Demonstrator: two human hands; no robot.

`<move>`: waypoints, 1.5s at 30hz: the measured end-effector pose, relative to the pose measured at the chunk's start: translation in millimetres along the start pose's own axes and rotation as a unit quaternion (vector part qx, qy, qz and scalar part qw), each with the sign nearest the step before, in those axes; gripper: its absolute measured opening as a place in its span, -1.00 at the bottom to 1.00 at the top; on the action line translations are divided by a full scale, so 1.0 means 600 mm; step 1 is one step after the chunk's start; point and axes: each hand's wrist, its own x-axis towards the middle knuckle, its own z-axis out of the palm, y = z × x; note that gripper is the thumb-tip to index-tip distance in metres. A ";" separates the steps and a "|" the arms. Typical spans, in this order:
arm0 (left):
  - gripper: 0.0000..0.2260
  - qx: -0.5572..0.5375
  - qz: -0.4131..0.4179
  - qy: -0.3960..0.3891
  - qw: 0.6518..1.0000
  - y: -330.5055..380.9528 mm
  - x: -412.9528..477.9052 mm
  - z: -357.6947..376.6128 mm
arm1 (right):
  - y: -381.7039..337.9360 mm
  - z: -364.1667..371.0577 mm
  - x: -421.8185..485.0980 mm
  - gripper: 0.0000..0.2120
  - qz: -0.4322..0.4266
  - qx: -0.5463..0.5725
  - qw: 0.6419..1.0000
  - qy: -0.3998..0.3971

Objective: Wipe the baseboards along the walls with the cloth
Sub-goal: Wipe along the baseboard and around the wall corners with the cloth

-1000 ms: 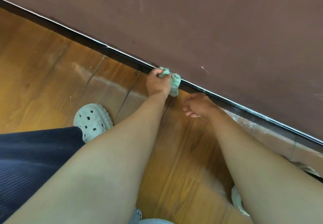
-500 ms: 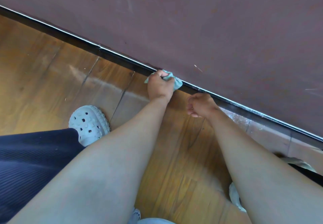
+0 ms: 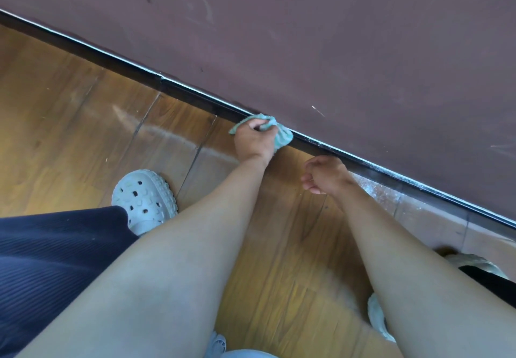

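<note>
Wall [image 3: 335,36]: dull maroon, scuffed, filling the upper part of the view.

Wooden floor [image 3: 69,120]: plank boards, with a pale smear near the middle and whitish dust against the wall at right.

Baseboard [image 3: 195,98]: a dark strip running diagonally from upper left to lower right. White specks show along its top edge to the right of the hands.

Grey clog [image 3: 143,200]: on the floor at left, well apart from the baseboard.

Left hand [image 3: 252,142]: fingers curled round the bunched teal cloth [image 3: 283,137], pressing it against the baseboard's face and top edge.

Right hand [image 3: 325,175]: just beside the strip, fingers loosely curled, holding nothing.

Step in hand: wiping, mid-run of this wall.

Next move, as I judge it: slide the cloth along the strip under steady pressure. The speckled right-hand stretch looks in need.
</note>
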 end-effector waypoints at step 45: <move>-0.62 -0.046 -0.170 -0.080 0.981 -0.060 -0.012 0.023 | 0.055 -0.043 0.014 -0.87 0.028 0.026 0.998 -0.043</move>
